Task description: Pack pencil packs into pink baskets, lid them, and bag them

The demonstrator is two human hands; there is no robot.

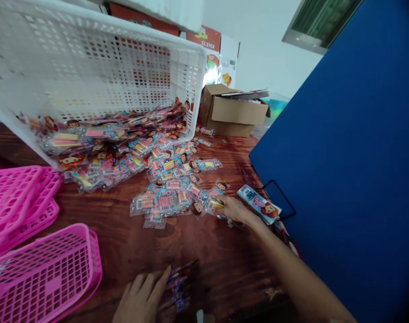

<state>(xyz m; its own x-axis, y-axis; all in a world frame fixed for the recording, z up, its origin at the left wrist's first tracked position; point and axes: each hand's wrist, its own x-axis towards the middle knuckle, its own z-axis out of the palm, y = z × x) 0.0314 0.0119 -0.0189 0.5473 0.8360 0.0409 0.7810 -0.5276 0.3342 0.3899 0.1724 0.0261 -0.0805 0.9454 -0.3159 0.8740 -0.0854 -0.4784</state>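
Note:
My right hand reaches over the table with its fingers closed on a small clear packet of yellow sticks, at the right end of a spread of similar packets. My left hand, low in the view, is against a bundle of packets. The bundle sticks out to the right of the fingers; it is blurred, and the underside of the hand is hidden. Right of my right hand lies a neat stack of larger printed packets.
A tipped white plastic basket spills packets onto the wooden table. Pink baskets and pink perforated trays sit at left. Behind are an open cardboard box and printed cartons. A blue panel rises at right.

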